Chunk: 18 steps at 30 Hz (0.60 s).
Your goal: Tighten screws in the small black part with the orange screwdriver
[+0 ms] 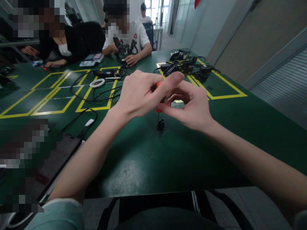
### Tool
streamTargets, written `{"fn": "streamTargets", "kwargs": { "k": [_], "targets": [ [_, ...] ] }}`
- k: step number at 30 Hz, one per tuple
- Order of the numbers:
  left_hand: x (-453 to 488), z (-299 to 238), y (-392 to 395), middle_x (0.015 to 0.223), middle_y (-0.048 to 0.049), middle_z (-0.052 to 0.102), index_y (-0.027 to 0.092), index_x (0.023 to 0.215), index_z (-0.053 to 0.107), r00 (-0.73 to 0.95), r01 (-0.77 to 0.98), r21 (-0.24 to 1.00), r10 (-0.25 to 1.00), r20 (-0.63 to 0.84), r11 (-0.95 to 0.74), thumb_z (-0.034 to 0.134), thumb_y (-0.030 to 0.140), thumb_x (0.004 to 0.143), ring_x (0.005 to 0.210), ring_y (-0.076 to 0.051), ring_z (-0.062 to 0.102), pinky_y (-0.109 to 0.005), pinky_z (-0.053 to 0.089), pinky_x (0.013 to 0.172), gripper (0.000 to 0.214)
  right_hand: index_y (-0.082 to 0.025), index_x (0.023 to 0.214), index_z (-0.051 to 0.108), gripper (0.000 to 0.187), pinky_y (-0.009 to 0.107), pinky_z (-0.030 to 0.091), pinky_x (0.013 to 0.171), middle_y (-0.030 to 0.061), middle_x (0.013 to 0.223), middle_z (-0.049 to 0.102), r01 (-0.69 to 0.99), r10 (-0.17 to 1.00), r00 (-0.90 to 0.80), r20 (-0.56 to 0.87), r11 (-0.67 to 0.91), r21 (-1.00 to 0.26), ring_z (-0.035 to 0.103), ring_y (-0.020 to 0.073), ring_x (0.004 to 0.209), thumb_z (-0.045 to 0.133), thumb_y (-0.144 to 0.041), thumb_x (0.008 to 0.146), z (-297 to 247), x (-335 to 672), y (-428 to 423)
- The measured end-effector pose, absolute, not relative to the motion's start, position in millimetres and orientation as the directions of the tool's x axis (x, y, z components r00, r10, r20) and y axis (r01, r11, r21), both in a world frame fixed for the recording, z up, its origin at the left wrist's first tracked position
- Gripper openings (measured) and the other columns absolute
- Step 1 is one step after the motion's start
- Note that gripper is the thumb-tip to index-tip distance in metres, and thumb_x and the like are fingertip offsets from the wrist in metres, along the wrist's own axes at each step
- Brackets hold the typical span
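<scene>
My left hand is closed around a small orange-handled tool, most of which is hidden by my fingers. My right hand meets it from the right, its fingers curled and pinching at the same tool. Both hands hover above the green table. Directly below them a small black cap-like part stands on the table, untouched.
A dark phone with a cable lies at the near left. Black cables, a white ring and pens lie in the yellow-taped squares. A heap of black chargers sits far right. Two people work across the table.
</scene>
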<state>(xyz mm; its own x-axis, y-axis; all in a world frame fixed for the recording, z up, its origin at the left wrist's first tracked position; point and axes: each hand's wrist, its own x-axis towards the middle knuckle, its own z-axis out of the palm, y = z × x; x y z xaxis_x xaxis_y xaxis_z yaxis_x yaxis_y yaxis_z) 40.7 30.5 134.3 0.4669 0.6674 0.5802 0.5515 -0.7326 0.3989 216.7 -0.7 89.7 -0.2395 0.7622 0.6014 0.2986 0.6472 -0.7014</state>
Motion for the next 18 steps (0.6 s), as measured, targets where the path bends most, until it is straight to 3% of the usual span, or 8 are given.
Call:
{"fn": "streamTargets", "kwargs": {
  "k": [4, 7, 9, 12, 14, 18],
  "targets": [
    [37, 101, 58, 0.053, -0.0005, 0.045, 0.023, 0.058, 0.042, 0.36, 0.293, 0.767, 0.809, 0.465, -0.571, 0.016, 0.065, 0.111, 0.056, -0.015, 0.047, -0.03, 0.036, 0.057, 0.073, -0.023, 0.12, 0.064, 0.029, 0.036, 0.062, 0.079, 0.0011, 0.092, 0.071, 0.256, 0.756, -0.323, 0.57, 0.649, -0.716, 0.072, 0.0191, 0.084, 0.068, -0.031, 0.092, 93, 220, -4],
    [35, 61, 72, 0.061, -0.0006, 0.058, 0.021, 0.067, 0.055, 0.421, 0.232, 0.889, 0.864, 0.275, -0.396, 0.039, 0.04, 0.105, 0.059, -0.014, 0.054, -0.026, 0.042, 0.058, 0.045, -0.022, 0.116, 0.065, 0.027, 0.036, 0.062, 0.08, 0.0016, 0.092, 0.071, 0.252, 0.76, -0.35, 0.548, 0.64, -0.726, 0.072, 0.0189, 0.084, 0.067, -0.024, 0.09, 94, 221, -2],
    [33, 36, 68, 0.074, -0.0011, 0.069, 0.019, 0.076, 0.062, 0.494, 0.217, 0.925, 0.853, 0.172, -0.312, 0.052, 0.017, 0.084, 0.069, -0.015, 0.063, -0.026, 0.05, 0.064, 0.014, -0.021, 0.111, 0.067, 0.023, 0.037, 0.062, 0.081, 0.0028, 0.094, 0.071, 0.261, 0.757, -0.374, 0.536, 0.64, -0.723, 0.071, 0.0196, 0.087, 0.069, -0.024, 0.088, 93, 221, 0],
    [28, 13, 50, 0.09, -0.0028, 0.078, 0.018, 0.085, 0.069, 0.635, 0.213, 0.93, 0.766, 0.1, -0.299, 0.055, 0.008, 0.065, 0.089, -0.02, 0.072, -0.032, 0.059, 0.085, 0.027, -0.019, 0.104, 0.069, 0.017, 0.037, 0.062, 0.08, 0.003, 0.094, 0.072, 0.261, 0.753, -0.388, 0.532, 0.643, -0.72, 0.07, 0.0189, 0.084, 0.071, -0.026, 0.088, 89, 222, 4],
    [23, 8, 37, 0.098, -0.0039, 0.08, 0.017, 0.092, 0.073, 0.708, 0.21, 0.911, 0.698, 0.108, -0.354, 0.058, 0.008, 0.066, 0.102, -0.023, 0.074, -0.038, 0.059, 0.1, 0.031, -0.018, 0.099, 0.07, 0.015, 0.036, 0.061, 0.076, 0.0029, 0.092, 0.073, 0.261, 0.758, -0.402, 0.513, 0.632, -0.73, 0.069, 0.018, 0.08, 0.074, -0.028, 0.088, 88, 223, 6],
    [14, 6, 22, 0.114, -0.0072, 0.081, 0.017, 0.109, 0.076, 0.713, 0.279, 0.869, 0.694, 0.098, -0.409, 0.075, 0.021, 0.079, 0.11, -0.026, 0.075, -0.045, 0.056, 0.11, 0.03, -0.017, 0.091, 0.071, 0.016, 0.03, 0.054, 0.064, 0.0012, 0.08, 0.071, 0.282, 0.776, -0.465, 0.426, 0.586, -0.76, 0.063, 0.0152, 0.068, 0.078, -0.03, 0.085, 91, 226, 8]
  ]
}}
